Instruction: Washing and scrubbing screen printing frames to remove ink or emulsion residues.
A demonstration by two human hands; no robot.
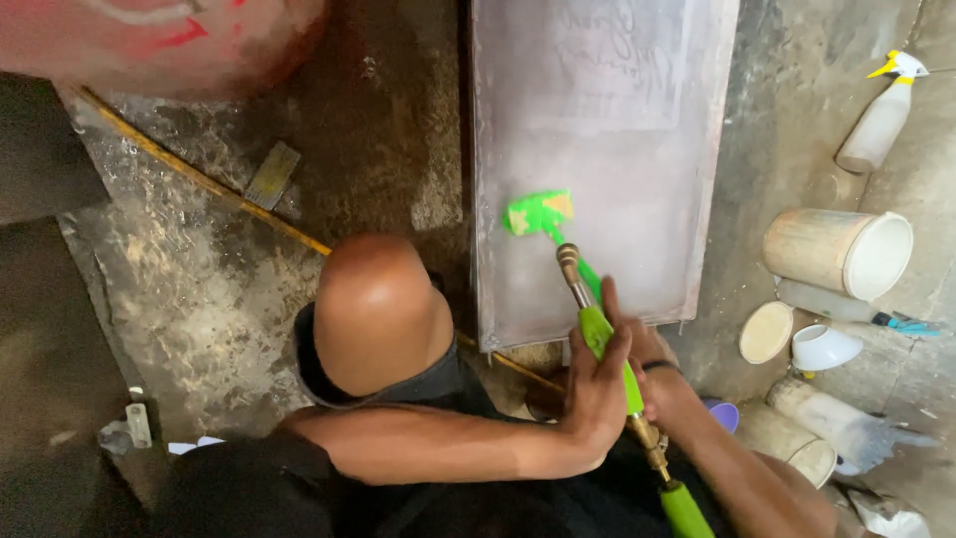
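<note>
Hands, left (pixel 596 384) and right (pixel 652 374), both grasp green spray lance (pixel 597 334) over metal sheet (pixel 597 159).

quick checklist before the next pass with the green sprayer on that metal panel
1. Grip on the green spray wand: ok, left hand and right hand both wrap its handle.
2. Aim: ok, the bright green nozzle head sits over the grey rectangular metal panel.
3. Panel surface: ok, nothing lies on it, though it looks misted and pale.
4. Brass hose coupling below the hands: cannot tell whether it is tight.
5. Nearby clutter: not ok, the white plastic bucket on its side and the white spray bottle lie close to the panel's right edge.
</note>
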